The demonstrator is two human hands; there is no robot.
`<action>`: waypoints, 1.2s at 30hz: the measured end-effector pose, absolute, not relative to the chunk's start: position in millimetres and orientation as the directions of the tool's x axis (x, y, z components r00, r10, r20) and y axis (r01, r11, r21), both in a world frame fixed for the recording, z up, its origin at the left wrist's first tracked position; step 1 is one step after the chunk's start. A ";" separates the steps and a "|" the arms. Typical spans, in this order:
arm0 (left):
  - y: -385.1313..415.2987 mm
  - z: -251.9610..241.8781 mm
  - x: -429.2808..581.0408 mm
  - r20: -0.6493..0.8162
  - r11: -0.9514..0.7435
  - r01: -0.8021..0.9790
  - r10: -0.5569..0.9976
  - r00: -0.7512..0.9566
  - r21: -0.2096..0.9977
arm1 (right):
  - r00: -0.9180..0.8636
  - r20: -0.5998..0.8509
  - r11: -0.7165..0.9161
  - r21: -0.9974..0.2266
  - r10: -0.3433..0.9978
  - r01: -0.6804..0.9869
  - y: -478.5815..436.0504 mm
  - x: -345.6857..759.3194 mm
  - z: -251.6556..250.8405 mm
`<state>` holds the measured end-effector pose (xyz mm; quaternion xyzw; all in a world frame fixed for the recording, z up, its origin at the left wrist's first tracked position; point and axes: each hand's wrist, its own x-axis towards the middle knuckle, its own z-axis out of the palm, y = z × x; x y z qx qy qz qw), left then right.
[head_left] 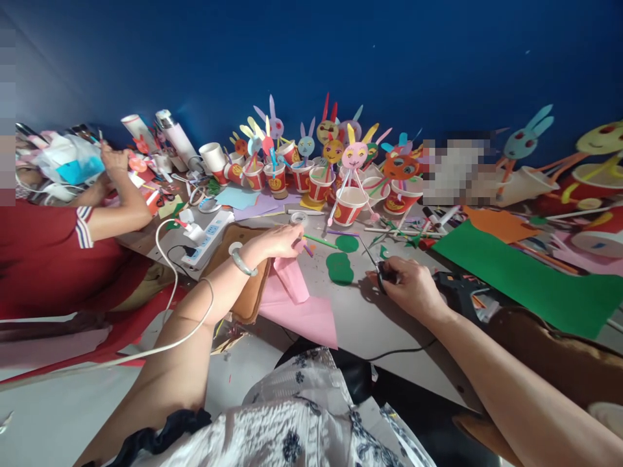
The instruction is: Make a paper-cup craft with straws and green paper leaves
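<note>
My left hand [273,242] is closed in a pinch on a small pink paper piece [291,275] that hangs over a larger pink sheet [306,314] on the grey table [379,324]. A pale bangle sits on that wrist. My right hand [407,284] is wrapped round black-handled scissors [378,267], blades pointing away toward green foam cut-outs [339,267]. A black glue gun [457,285] lies just right of this hand.
Several red paper cups with foam rabbit faces [350,194] crowd the back of the table. A big green sheet [516,272] and orange paper lie right. A white power strip [207,239] and cable sit left. Another person in a red shirt [58,253] works at far left.
</note>
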<state>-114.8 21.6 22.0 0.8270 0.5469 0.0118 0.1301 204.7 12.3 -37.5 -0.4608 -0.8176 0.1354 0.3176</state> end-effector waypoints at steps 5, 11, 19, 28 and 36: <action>34.4 12.0 -123.8 -0.086 -0.298 0.856 0.927 0.365 0.422 | -0.350 0.438 0.550 -0.512 0.828 0.660 14.2 206.5 -37.4; 37.0 8.4 -120.0 -0.056 -0.242 0.877 0.955 0.290 0.416 | -0.408 0.435 0.590 -0.474 0.802 0.654 17.7 210.9 -45.4; 38.9 4.9 -117.7 -0.033 -0.238 0.895 0.962 0.270 0.377 | -0.471 0.411 0.622 -0.442 0.781 0.646 14.0 210.5 -45.2; 41.7 -0.8 -115.7 0.051 -0.177 0.917 0.984 0.170 0.358 | -0.373 0.406 0.546 -0.512 0.834 0.663 16.6 211.4 -41.8; 44.8 -4.0 -111.9 0.101 -0.131 0.934 0.990 0.103 0.333 | -0.414 0.414 0.582 -0.490 0.810 0.649 14.9 212.5 -44.0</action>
